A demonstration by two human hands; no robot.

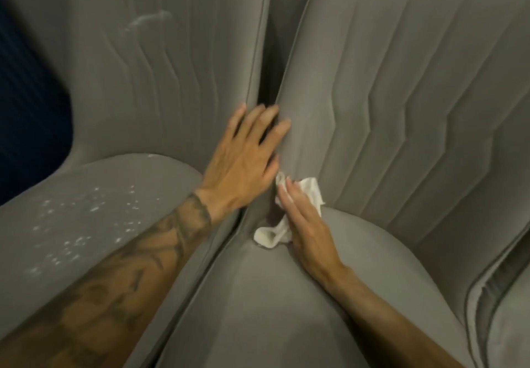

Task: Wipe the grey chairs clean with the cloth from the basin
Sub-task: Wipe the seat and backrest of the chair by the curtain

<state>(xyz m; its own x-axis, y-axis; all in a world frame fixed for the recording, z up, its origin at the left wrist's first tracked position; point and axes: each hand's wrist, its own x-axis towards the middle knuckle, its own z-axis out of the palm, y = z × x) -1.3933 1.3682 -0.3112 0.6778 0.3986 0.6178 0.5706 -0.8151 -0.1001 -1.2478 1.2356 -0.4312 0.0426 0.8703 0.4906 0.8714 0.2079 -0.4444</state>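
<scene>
Nearest the lens, a tattooed left forearm (120,275) crosses the lower left corner, and a bare right forearm (387,319) comes in from the bottom edge.

Three grey chairs show. The left chair (143,80) and the right chair (401,95) stand side by side with their seat edges touching and a narrow dark gap between their backs. Only an edge of a third chair (504,310) shows at the lower right. White specks (74,224) dot the left chair's seat, and a pale streak (149,19) marks its back.

Two hands are in view. The left hand (243,158) lies palm down with fingers spread across the gap, its fingertips touching both chair backs. The right hand (307,230) lies just below it, fingers straight and close together, pressing flat at the right chair's inner edge where seat meets back.

One white cloth (271,234) lies crumpled under the right hand's fingers, with folds showing on either side of them.
</scene>
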